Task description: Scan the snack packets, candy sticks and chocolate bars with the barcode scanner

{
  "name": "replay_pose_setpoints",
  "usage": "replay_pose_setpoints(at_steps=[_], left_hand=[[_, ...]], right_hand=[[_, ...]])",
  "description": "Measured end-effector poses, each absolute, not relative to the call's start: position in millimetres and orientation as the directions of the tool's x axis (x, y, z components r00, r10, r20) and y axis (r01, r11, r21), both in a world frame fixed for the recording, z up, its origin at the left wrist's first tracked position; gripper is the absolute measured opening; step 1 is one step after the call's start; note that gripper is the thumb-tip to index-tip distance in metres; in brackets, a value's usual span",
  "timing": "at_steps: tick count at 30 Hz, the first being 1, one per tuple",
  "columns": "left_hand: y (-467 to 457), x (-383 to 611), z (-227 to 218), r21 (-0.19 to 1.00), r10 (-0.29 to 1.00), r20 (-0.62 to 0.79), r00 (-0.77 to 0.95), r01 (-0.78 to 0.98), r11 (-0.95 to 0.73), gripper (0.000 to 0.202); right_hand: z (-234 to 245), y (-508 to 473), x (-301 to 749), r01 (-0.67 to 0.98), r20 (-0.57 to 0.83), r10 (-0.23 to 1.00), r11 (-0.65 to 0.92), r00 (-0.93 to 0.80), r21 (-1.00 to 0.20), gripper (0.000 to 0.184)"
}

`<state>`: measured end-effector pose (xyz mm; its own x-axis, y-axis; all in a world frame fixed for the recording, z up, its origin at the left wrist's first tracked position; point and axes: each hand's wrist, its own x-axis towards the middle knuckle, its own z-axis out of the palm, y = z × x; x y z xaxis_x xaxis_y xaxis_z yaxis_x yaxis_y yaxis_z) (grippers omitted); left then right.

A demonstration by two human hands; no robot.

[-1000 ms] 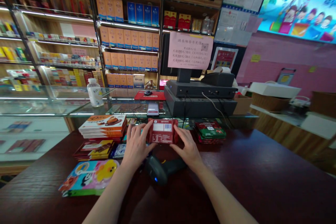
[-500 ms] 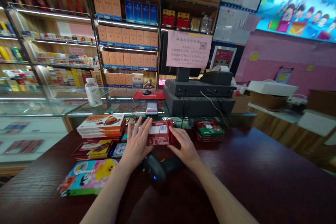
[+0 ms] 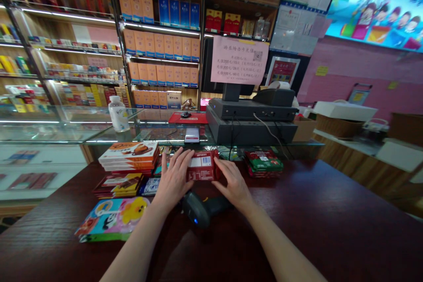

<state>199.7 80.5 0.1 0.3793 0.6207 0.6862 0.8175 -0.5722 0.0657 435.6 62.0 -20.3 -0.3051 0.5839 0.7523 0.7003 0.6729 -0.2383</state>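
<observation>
My left hand (image 3: pixel 175 175) and my right hand (image 3: pixel 231 184) hold a red barcoded packet (image 3: pixel 202 165) by its two ends, just above the dark wooden counter (image 3: pixel 297 220). A black handheld barcode scanner (image 3: pixel 198 208) lies on the counter below my wrists, with a small blue light glowing. Left of my left hand stand a stack of orange chocolate boxes (image 3: pixel 128 157) and a lower pile of dark chocolate packs (image 3: pixel 118 184). A green and red pile of packets (image 3: pixel 263 163) sits right of my right hand.
A colourful cartoon-printed pack (image 3: pixel 112 219) lies at the counter's left. Behind stand a glass display case (image 3: pixel 66 132) with a water bottle (image 3: pixel 118 114), a black cash register (image 3: pixel 251 121), and shelves of boxed cigarettes (image 3: pixel 158 44).
The red packet has turned slightly between my hands and sits a little further left. My hands have shifted with it, and the view has tilted slightly.
</observation>
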Motion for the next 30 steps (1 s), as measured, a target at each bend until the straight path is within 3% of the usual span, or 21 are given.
replay_pose_setpoints(at_steps=[11,21,30], left_hand=[[82.1,190.0,5.1,0.068,0.629,0.704,0.331,0.849,-0.523,0.08],[84.4,172.0,8.3,0.099,0.674,0.688,0.268,0.886,-0.453,0.076],[83.5,158.6,11.0,0.002,0.637,0.684,0.356,0.872,-0.49,0.078]], right_hand=[[-17.7,61.8,443.6,0.699,0.723,0.629,0.653,-0.285,-0.293,0.059],[-29.0,82.2,458.8,0.664,0.557,0.815,0.508,-0.162,-0.549,0.04],[-15.4,75.4,459.9,0.611,0.425,0.846,0.529,-0.322,-0.589,0.038]])
